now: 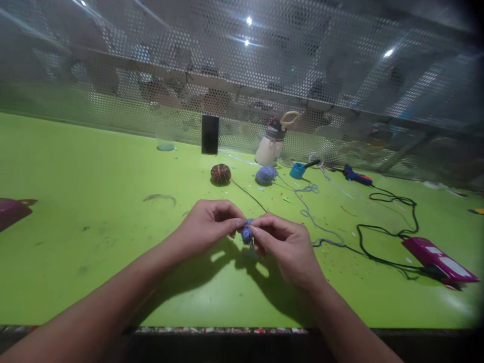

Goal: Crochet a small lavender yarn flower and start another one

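Above the front part of the table, a small blue-purple crocheted piece (pixel 247 234) is pinched between both hands. My left hand (pixel 212 220) grips its left side with thumb and forefinger. On the opposite side, my right hand (pixel 285 244) holds it the same way, fingers closed. Whether a hook is in the fingers I cannot make out. Behind the hands lie a dark multicoloured ball of yarn (pixel 220 174) and a periwinkle ball of yarn (pixel 266 175). A dark strand runs from the multicoloured ball towards my hands, and a loose blue strand (pixel 308 212) curls to the right.
On the green table (pixel 94 212), a phone (pixel 210 134) and a bottle (pixel 269 146) stand before a perforated metal screen (pixel 227 65). A blue tape roll (pixel 297 171), a blue glue gun (pixel 357 175), black cable (pixel 378 229) and magenta power strip (pixel 440 259) lie right. A magenta object (pixel 13 213) sits far left.
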The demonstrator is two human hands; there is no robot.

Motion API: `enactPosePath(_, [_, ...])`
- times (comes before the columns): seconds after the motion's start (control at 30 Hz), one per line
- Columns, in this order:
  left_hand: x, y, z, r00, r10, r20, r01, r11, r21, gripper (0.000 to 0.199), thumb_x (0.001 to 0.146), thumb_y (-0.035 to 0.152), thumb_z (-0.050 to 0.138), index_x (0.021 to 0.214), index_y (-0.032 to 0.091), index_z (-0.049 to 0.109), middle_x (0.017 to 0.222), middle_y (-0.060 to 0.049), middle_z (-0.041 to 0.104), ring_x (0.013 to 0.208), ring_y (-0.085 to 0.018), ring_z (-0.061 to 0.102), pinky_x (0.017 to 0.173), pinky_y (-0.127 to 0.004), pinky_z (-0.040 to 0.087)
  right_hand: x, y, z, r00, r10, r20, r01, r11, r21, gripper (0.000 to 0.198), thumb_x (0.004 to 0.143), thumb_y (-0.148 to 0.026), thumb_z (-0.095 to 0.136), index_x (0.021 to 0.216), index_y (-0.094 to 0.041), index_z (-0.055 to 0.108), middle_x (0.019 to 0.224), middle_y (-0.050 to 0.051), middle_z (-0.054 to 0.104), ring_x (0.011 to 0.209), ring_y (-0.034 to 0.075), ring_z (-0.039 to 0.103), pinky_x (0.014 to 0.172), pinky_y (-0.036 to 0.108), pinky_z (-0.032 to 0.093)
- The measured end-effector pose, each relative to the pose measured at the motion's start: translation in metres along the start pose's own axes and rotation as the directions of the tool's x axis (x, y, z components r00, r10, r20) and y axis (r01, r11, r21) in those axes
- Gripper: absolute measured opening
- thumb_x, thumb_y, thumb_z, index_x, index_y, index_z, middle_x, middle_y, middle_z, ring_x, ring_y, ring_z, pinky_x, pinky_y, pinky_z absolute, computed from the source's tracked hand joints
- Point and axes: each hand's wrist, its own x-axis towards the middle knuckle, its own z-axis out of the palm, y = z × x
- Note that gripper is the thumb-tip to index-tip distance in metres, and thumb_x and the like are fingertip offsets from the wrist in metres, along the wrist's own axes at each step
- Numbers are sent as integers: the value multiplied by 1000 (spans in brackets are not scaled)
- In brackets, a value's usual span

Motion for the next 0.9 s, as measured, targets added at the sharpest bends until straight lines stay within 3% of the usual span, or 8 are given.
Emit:
enactPosePath(0.23, [-1, 2, 2, 1000, 11, -7, -11, 1000, -6, 9, 77, 19, 66, 73, 11, 69, 63, -1, 63, 60, -12, 53, 60, -25, 41, 0, 0, -3, 995, 83, 56, -87, 993, 82, 13, 72, -26, 78, 78, -17, 72, 62, 1, 64, 52, 10, 53, 48, 24, 42])
enactPosePath(0.5, [-2, 0, 1, 994, 98, 39, -98, 995, -3, 11, 82, 21, 62, 79, 12, 67, 69, -2, 63, 64, -13, 54, 63, -26, 43, -1, -1, -3, 997, 12, 80, -21, 993, 115, 9, 74, -21, 77, 75, -18, 68, 68, 0, 63, 56, 9, 53, 52, 23, 43])
enactPosePath(0.63, [-4, 1, 2, 977, 211, 19, -211, 967, 140, 12, 85, 19, 58, 82, 11, 66, 74, -4, 63, 68, -14, 57, 65, -27, 46, -3, -1, -3, 996, -23, 87, 14, 994, 106, 9, 81, -25, 70, 78, -17, 68, 70, 1, 62, 59, 11, 54, 54, 25, 45])
enactPosePath(0.77, [-5, -1, 5, 930, 367, 0, -345, 872, 347, 14, 86, 14, 55, 81, 11, 67, 77, -6, 64, 73, -15, 59, 68, -28, 46, -4, -3, 2, 999, -35, 6, 35, 999, 7, 10, 77, -26, 73, 77, -16, 69, 69, 1, 61, 58, 10, 54, 52, 23, 45])
enactPosePath(0.9, [-6, -2, 8, 916, 401, -6, -360, 829, 428, 15, 87, 14, 53, 81, 11, 66, 77, -6, 63, 73, -15, 58, 68, -28, 44, -3, -3, 6, 998, -52, -44, 52, 999, -15, 8, 75, -24, 74, 76, -17, 70, 67, 0, 60, 57, 10, 53, 50, 23, 44])
